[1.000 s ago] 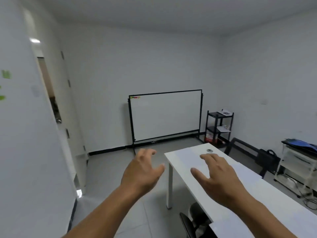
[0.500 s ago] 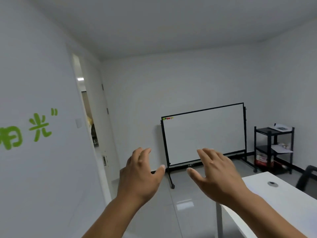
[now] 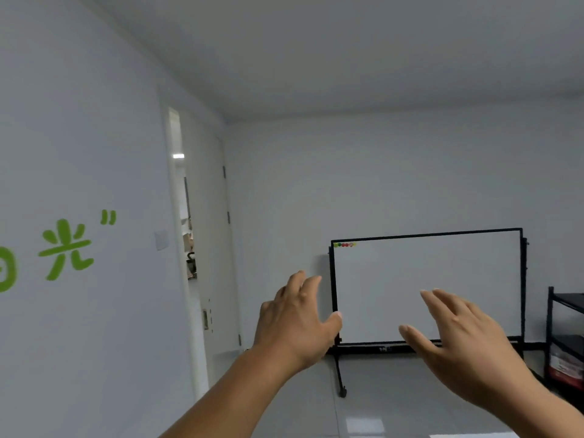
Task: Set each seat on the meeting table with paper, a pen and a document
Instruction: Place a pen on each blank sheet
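left of the whiteboard (image 3: 426, 286) the left hand (image 3: 294, 324), and across its face the right hand (image 3: 458, 346), hang spread and empty, likely mid-turn to fetch supplies, with paper, pens, documents and desk out of view.

White walls, green lettering (image 3: 63, 248) at left, open doorway (image 3: 185, 216), wheeled whiteboard (image 3: 426, 286) on glossy grey floor (image 3: 395, 390), black shelf rack (image 3: 565, 336) at right.
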